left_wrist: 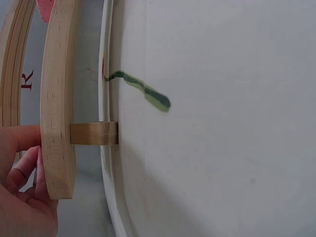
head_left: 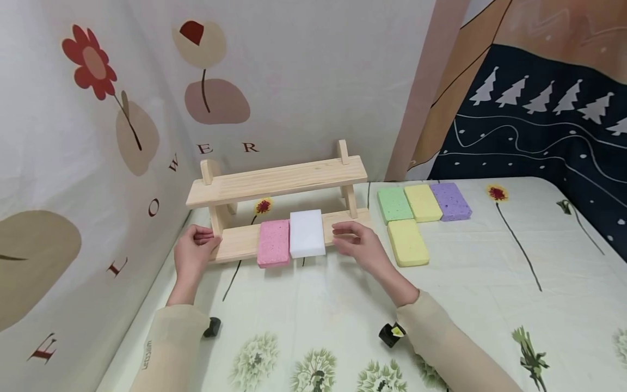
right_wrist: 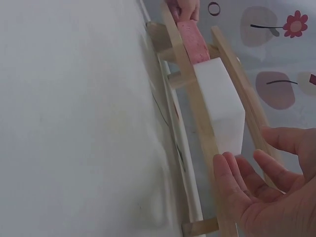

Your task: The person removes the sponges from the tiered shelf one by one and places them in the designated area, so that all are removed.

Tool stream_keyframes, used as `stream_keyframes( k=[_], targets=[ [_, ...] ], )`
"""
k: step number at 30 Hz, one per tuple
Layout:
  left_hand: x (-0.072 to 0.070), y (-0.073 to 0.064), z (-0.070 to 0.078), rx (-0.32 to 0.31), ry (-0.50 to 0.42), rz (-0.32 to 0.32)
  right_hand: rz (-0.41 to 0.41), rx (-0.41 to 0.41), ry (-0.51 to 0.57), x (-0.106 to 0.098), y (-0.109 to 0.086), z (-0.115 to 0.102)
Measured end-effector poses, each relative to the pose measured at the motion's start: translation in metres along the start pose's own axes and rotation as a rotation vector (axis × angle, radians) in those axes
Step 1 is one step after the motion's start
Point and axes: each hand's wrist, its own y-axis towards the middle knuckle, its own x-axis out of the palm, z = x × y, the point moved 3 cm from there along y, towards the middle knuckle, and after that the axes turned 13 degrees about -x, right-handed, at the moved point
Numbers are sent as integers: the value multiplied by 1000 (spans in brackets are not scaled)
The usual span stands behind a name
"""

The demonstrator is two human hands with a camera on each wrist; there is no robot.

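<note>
A two-tier wooden shelf stands on the table. On its lower board a pink sponge and a white sponge lie side by side, their near ends over the front edge. At that board's left end, my left hand has its fingers curled against the wood; in the left wrist view its thumb and fingers touch the board. My right hand hovers by the white sponge's right side with fingers loosely bent, holding nothing; the right wrist view shows its fingertips close to the white sponge.
Right of the shelf lie a green sponge, a yellow sponge and a purple sponge in a row, with another yellow sponge in front. A printed fabric wall rises close behind the shelf and along the left side.
</note>
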Motion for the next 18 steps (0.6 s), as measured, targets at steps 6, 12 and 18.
stream_keyframes(
  k=[6,12,18],
  targets=[
    [0,0,-1,-3,6,6,7,-17,30,11,2,1],
    [0,0,-1,0,2,2,13,-31,47,19,4,2],
    [1,1,-1,-1,4,3,42,-10,20,26,5,4]
  ],
)
